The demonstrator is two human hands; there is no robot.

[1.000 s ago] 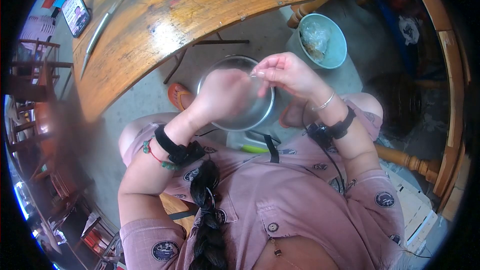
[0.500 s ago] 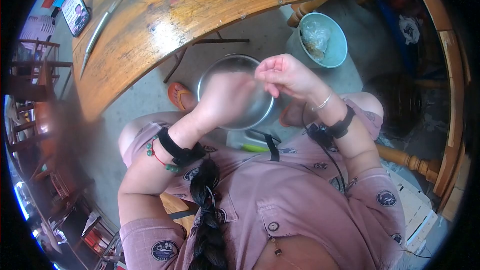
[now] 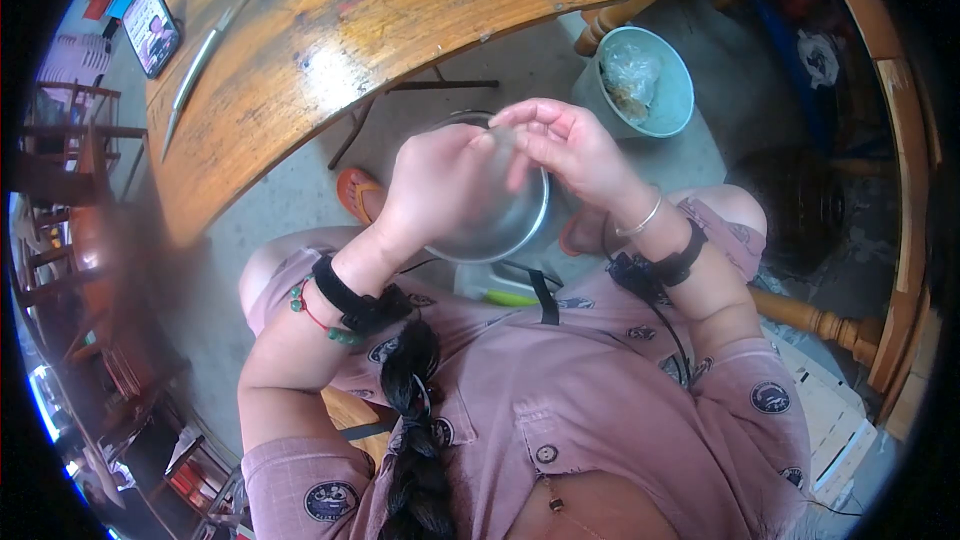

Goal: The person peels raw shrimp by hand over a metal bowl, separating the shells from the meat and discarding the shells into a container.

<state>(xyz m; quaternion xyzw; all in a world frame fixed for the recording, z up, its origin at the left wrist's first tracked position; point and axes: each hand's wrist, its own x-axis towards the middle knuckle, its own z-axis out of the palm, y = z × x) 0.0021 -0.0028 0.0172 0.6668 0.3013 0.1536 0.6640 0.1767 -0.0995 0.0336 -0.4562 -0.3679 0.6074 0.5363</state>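
My left hand (image 3: 437,178) and my right hand (image 3: 566,148) meet over a round metal bowl (image 3: 535,225). Thumb and fingers of both are drawn together in a pinch, tips almost touching. A small pale blur shows between the fingertips; it is too smeared to name. The hands cover much of the bowl, whose inside looks grey and shiny, and its contents cannot be made out. The bowl sits low between my knees.
A wooden table (image 3: 400,10) curves across the top left, bearing a knife (image 3: 195,75) and a phone (image 3: 152,28). A pale blue bucket (image 3: 670,105) with clear plastic inside stands right of the table. Turned wooden chair legs (image 3: 815,325) are at the right.
My left hand has risen from low over the bowl to meet my right fingertips. My right hand has shifted slightly left, its fingers still pinched.
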